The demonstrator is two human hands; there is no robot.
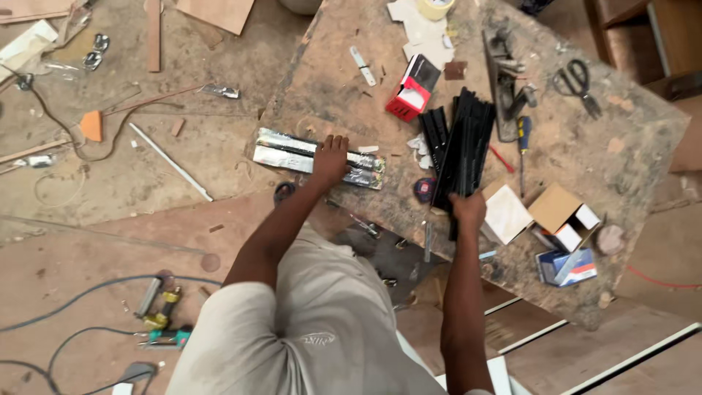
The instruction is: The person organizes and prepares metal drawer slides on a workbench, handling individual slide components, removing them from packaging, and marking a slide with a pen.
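We stood at a worn wooden bench (621,157) and looked down at our hands. Our left hand (331,159) lay on top of the silver packs (292,152) near the bench's left edge. The fingers were curled down over the packs and touched them, but we could not tell if they squeezed them tight. Our right hand (468,209) was wrapped around the near end of a bunch of black rails (465,143). The fingers were closed on that end. The rails lay in the middle of the bench and pointed away from us. More black rails (436,130) lay just to the left of the bunch.

A red box (411,91) stood open beyond the rails. A long grey tool (503,91) lay just right of the rails, and a screwdriver (523,146) lay beside it. Scissors (579,84) lay near the far right. Small open card boxes (563,213) sat close to our right hand, and a blue box (567,267) lay near them.

On the floor to the left lay a drill (164,313), cables (73,292) and wood scraps (153,35)
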